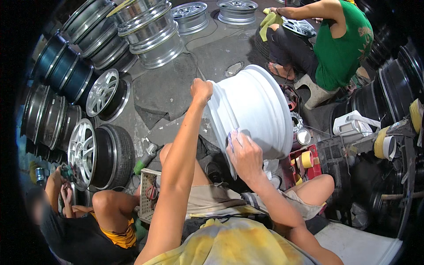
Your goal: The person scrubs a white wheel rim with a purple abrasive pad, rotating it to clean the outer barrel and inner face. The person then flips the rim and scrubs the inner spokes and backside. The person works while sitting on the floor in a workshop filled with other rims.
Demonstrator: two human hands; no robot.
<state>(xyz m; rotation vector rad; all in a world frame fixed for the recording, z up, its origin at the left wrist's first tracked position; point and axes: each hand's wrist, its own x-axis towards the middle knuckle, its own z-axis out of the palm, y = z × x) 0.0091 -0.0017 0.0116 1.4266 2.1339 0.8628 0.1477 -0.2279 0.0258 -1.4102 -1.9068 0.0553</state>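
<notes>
A white-coated wheel rim (258, 108) stands on its side between my knees, its barrel facing up. My left hand (202, 90) is closed over the rim's left flange at the far end. Lower down, my right hand (245, 154) is closed on a small white and purple piece (232, 133), pressed against the barrel near the left flange. That piece is mostly covered by my fingers, and whether it is cloth or abrasive paper cannot be made out.
Stacked wheel rims (150, 33) stand far left, a tyre (115, 154) nearer. At right are a red box (314, 164), yellow tape roll (306, 159), tin can (303, 136) and white jug (352, 123). Co-workers sit far right (338, 53) and near left (84, 238).
</notes>
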